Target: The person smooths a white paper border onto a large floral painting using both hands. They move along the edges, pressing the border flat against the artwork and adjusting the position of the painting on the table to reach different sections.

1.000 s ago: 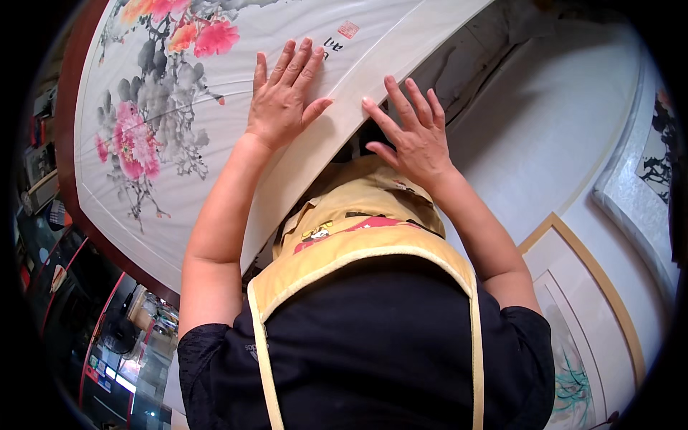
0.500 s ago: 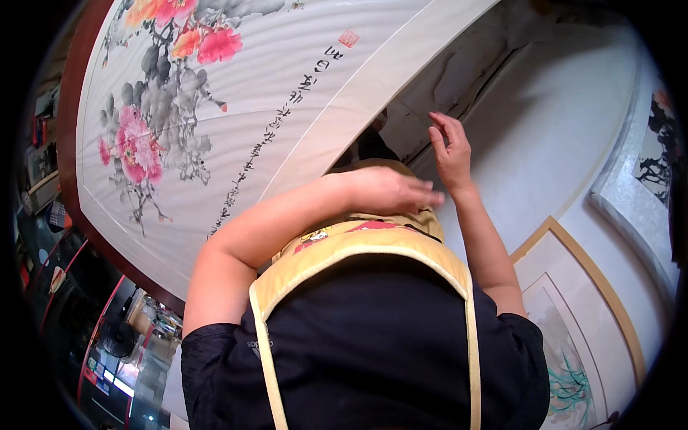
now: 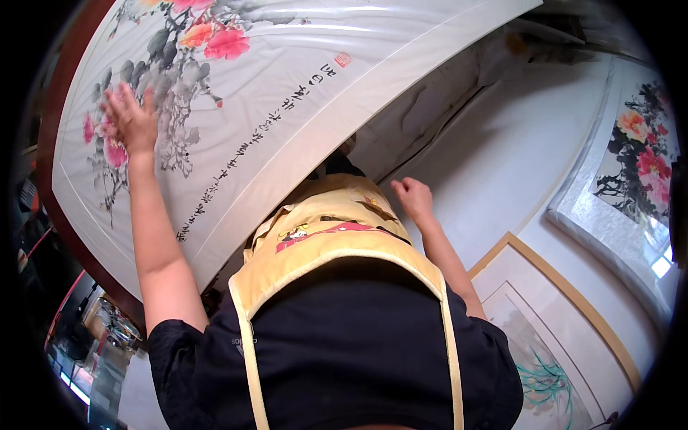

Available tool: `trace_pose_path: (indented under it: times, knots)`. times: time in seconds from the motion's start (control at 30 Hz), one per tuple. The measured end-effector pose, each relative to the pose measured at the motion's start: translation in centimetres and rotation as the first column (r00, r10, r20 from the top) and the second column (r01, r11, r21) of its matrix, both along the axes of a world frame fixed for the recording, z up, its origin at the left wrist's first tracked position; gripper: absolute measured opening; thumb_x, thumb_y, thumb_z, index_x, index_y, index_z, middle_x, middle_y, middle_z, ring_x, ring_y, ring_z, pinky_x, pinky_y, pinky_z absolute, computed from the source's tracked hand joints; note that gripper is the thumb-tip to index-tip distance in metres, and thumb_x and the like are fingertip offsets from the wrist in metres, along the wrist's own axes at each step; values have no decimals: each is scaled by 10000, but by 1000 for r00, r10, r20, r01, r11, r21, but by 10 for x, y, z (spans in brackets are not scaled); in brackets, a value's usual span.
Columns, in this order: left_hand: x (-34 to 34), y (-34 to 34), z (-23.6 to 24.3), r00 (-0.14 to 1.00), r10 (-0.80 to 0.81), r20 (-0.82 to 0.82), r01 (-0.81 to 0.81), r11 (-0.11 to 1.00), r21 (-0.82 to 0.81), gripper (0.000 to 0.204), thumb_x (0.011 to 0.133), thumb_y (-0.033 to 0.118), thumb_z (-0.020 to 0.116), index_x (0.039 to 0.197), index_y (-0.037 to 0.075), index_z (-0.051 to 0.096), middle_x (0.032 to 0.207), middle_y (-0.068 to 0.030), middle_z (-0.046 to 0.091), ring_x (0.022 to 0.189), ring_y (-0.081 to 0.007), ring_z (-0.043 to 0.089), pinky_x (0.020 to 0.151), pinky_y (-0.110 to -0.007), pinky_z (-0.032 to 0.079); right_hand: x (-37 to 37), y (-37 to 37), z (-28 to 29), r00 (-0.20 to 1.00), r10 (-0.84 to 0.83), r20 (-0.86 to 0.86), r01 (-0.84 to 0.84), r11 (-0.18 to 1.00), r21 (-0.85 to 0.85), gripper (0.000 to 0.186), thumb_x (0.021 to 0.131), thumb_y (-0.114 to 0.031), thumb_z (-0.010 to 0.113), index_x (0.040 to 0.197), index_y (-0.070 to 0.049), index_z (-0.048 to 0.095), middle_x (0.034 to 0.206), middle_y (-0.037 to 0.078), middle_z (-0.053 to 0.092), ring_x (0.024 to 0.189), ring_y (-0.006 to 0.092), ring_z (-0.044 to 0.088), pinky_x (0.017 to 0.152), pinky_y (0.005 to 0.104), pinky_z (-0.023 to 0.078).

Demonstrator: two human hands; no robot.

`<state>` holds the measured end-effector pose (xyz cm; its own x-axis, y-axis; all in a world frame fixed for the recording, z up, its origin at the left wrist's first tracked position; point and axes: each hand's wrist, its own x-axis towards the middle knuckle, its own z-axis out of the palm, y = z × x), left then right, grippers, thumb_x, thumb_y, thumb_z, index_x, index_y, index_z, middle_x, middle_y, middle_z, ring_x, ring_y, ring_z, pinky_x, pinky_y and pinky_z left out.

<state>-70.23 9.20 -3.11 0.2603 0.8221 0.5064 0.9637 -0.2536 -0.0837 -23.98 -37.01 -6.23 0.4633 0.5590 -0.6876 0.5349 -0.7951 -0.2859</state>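
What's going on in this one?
A person in a yellow apron is at a large flower painting that looks slightly wrinkled. The left hand is spread over its pink blossoms, and no tool shows there. The right hand is apart from the painting, fingers curled; whether it holds anything is unclear. To the right are a framed picture and another flower painting.

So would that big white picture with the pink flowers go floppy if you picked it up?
The wide white sheet with painted pink flowers would probably flop, since ripples cross it. Its edge looks thin, so it may be light for its size and could crease.
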Motion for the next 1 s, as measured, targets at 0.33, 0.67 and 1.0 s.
trace_pose_path:
  times: [0.33,0.67,1.0]
  knots:
    - [4,-184,28,974,-43,221,94,970,-223,715,1067,489,456,1634,104,253,1708,-173,150,1573,-422,101,1216,-633,43,-3,164,94,803,102,588,-548,514,660,662,912,-214,702,1498,-57,437,1550,155,431,1448,345,386,1210,472,295]
    - [71,-268,25,991,-106,84,135,736,-663,903,1003,677,349,1648,78,145,1727,-128,92,1597,-309,34,1243,-579,-56,-88,228,45,590,662,461,-780,320,539,975,941,-717,463,1649,-116,167,1714,103,162,1582,295,153,1281,499,29]
    - [70,-272,15,987,-54,148,127,829,-544,841,1025,624,372,1636,69,211,1714,-148,143,1591,-325,88,1248,-579,7,319,194,37,450,-666,595,577,725,376,963,904,-696,572,1525,10,366,1623,248,291,1472,412,349,1182,611,265]
